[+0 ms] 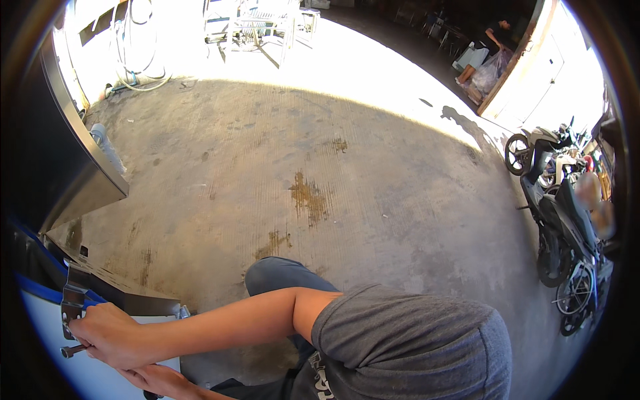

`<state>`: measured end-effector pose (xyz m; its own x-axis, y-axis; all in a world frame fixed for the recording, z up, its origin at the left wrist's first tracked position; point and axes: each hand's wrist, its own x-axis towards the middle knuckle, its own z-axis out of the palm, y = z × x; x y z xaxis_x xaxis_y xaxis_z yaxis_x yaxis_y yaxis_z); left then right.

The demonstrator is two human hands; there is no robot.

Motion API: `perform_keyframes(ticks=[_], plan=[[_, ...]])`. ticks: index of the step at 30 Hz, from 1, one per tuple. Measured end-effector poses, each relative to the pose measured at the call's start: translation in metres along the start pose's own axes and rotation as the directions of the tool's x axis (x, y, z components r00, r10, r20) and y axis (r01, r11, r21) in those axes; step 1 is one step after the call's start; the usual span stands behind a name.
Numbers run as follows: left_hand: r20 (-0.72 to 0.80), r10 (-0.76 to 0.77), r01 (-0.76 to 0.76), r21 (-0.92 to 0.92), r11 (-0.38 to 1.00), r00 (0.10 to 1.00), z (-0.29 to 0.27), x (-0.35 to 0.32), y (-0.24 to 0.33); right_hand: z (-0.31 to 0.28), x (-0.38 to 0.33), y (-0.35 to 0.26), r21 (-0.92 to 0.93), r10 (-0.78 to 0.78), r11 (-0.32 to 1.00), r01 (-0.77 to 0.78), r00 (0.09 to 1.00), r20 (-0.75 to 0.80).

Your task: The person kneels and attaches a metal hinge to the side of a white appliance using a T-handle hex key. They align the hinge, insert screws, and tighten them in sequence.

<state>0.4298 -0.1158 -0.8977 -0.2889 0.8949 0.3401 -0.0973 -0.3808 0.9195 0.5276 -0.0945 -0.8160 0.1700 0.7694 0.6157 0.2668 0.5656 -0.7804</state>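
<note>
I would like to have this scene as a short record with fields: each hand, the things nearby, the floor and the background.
Right hand: at a dark metal bracket; a bolt-like rod sticks out beside it
Left hand: just below the right one; its grip is hidden
Nearby: white panel, large metal box
Floor: concrete, brown stains
Right side: a motorbike
Background: a person by a dark doorway

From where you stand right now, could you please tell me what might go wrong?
The bolt beside the right hand could drop if it is loose. The metal bracket might pinch or scrape that hand, which is close against it. The brown floor stains, if wet, could be slippery.
</note>
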Motion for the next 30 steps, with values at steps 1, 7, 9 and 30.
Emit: perform_keyframes(ticks=[1, 7, 9, 30], plan=[[-0.011, -0.046, 0.043, -0.15, 0.988, 0.999, -0.001, -0.003, -0.006, 0.001, 0.002, 0.0, -0.063, -0.064, 0.996, 0.061, 0.997, -0.048], [0.082, 0.158, -0.157, -0.018, 0.987, 0.984, -0.013, -0.001, -0.004, -0.002, 0.025, -0.02, -0.453, -0.69, 0.698, 0.554, 0.691, -0.218], [0.045, 0.078, -0.072, -0.131, 0.989, 0.996, -0.016, -0.002, 0.011, -0.02, 0.027, -0.02, -0.416, -0.751, 0.557, 0.719, 0.65, 0.117], [-0.057, 0.3, -0.283, 0.203, 0.937, 0.952, 0.009, -0.022, 0.025, -0.029, -0.002, -0.003, -0.037, 0.198, 0.978, -0.204, 0.861, 0.469]])
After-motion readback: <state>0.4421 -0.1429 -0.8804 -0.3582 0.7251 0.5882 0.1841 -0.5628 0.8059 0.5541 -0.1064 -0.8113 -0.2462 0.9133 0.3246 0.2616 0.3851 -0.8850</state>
